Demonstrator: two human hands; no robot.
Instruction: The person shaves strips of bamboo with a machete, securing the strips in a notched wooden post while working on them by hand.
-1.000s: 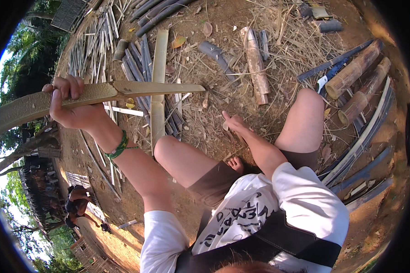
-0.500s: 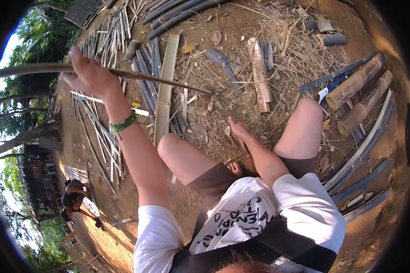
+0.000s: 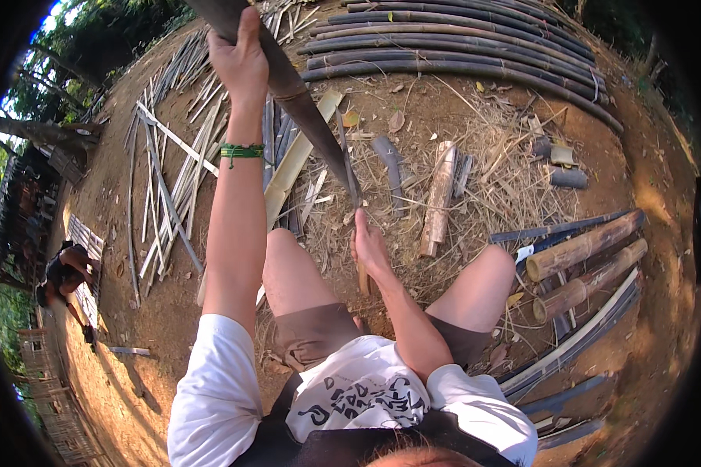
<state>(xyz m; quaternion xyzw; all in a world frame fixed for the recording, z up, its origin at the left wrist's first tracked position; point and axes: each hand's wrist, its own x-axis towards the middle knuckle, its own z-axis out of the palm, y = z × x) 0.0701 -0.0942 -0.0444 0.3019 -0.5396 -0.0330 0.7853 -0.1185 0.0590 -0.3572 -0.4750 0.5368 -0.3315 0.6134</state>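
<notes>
My left hand (image 3: 240, 64) is closed around the upper part of a long dark bamboo strip (image 3: 292, 92), with the thumb along its face. The strip slants down to the right and narrows toward its lower end, between my knees. My right hand (image 3: 371, 247) grips a machete, its wooden handle showing below the fist. The narrow machete blade (image 3: 343, 152) points up and away from me, lying along the right edge of the strip near its lower end. Whether the edge bites into the bamboo I cannot tell.
Split bamboo pieces and pale strips (image 3: 175, 171) lie at the left. A row of dark bamboo poles (image 3: 444, 58) is at the back. Short bamboo sections (image 3: 442, 198) lie amid shavings ahead. Thick cut bamboo (image 3: 584, 247) is at the right. Another person (image 3: 68, 268) bends over far left.
The bamboo strip has swung from nearly level to a steep slant, its broad face now showing. My right hand has come up with the machete to the strip's lower end. The view has shifted.
</notes>
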